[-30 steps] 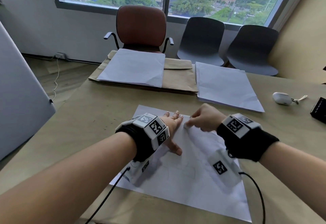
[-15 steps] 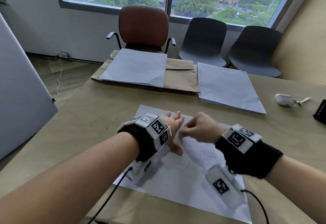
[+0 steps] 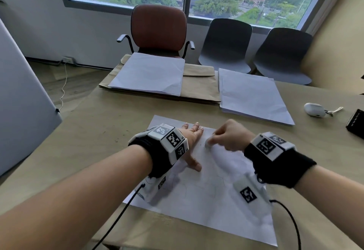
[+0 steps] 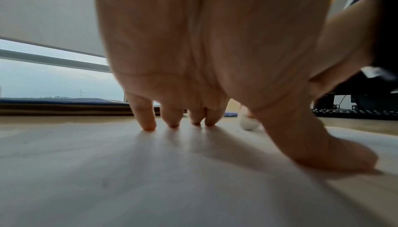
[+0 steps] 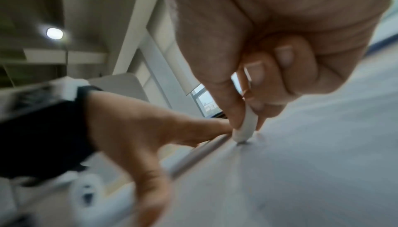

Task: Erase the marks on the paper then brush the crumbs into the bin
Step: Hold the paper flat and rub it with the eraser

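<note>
Erasing step: right hand [image 3: 229,137] pinches white eraser [image 5: 244,128] tip-down on paper [image 3: 212,194] beside left hand [image 3: 192,141], its fingers straight, pressing the sheet; next, likely more rubbing, bin unseen.

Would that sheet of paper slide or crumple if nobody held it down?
Probably. The paper looks thin and floppy, lying on a smooth table. The left hand presses it flat while the right hand rubs the eraser, likely to stop buckling.

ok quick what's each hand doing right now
Left hand: open, fingers spread, pressing the paper flat.
Right hand: pinching the eraser against the paper.
</note>
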The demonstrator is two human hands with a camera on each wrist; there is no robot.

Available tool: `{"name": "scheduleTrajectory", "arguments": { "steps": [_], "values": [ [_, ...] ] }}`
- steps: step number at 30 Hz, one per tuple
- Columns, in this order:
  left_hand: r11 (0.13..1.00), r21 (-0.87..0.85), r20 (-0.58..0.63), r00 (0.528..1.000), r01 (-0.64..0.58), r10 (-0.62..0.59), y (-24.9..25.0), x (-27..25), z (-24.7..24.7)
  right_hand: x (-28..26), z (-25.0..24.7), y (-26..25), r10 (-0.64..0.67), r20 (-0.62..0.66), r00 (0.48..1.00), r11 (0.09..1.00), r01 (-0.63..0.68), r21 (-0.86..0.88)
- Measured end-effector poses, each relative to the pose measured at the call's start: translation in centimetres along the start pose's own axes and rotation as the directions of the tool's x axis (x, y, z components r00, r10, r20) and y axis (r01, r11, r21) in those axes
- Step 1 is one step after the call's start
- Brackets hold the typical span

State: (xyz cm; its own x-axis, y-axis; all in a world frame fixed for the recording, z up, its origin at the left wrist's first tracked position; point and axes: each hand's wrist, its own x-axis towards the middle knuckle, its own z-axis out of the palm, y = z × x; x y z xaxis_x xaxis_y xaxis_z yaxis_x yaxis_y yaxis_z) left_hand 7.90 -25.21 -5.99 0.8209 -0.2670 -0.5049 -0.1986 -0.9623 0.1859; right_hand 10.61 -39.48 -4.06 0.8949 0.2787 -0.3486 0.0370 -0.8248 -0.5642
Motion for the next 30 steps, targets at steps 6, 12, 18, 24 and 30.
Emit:
{"name": "scheduleTrajectory", "arguments": {
  "steps": [6,12,18,24,30],
  "values": [
    [1.0,0.011,0.007,1.0,0.008,-0.008,0.0,0.0,0.1,-1.2,1.7,0.1,-0.033,0.077,0.996,0.999,0.033,0.007],
    [1.0,0.004,0.013,1.0,0.008,-0.008,0.1,-0.1,0.0,0.1,-0.3,0.4,0.026,-0.078,0.997,1.0,-0.027,-0.002],
    [1.0,0.025,0.016,1.0,0.016,-0.016,0.2,-0.1,-0.1,-2.0,1.8,0.1,-0.048,0.105,0.993,0.997,0.054,-0.05],
    [0.999,0.023,0.003,1.0,0.024,-0.024,0.4,-0.3,-0.1,-0.9,0.6,0.1,-0.074,-0.087,0.993,0.989,0.062,-0.137],
    [1.0,0.02,0.005,1.0,0.021,-0.021,0.4,-0.3,-0.1,-1.3,0.7,0.3,-0.072,-0.045,0.996,0.984,0.063,-0.167]
  ]
}}
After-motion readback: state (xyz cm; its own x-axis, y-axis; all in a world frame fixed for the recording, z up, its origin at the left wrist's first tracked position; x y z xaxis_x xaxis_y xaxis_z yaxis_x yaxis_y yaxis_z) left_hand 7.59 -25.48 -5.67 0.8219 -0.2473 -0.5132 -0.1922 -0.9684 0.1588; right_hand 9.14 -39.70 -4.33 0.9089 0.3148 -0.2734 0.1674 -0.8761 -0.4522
